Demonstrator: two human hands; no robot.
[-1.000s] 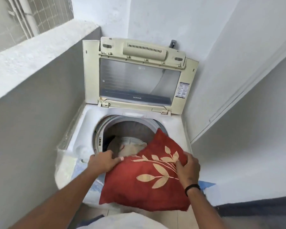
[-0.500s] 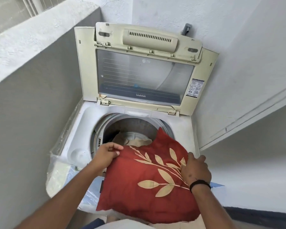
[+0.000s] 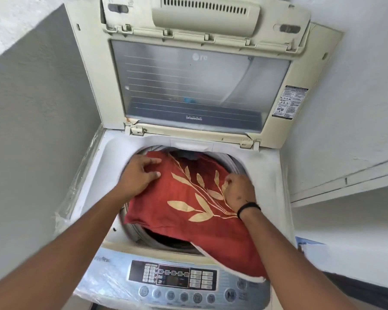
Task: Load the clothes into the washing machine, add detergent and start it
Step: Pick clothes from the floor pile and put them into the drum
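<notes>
Red cover [image 3: 184, 198] lies across the drum mouth [image 3: 235, 166], under both hands. Left hand [image 3: 139, 175] presses flat, fingers spread; right hand [image 3: 240, 191] pinches the fabric. Soft, light, floppy: best gathered at its overhanging near corner.

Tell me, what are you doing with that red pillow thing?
A person is pushing a red cushion cover with a gold leaf pattern into the top-loading washing machine. The left hand presses flat on it, the right hand pinches its right side. The lid stands open. One corner hangs over the control panel, so it is not fully in.
</notes>
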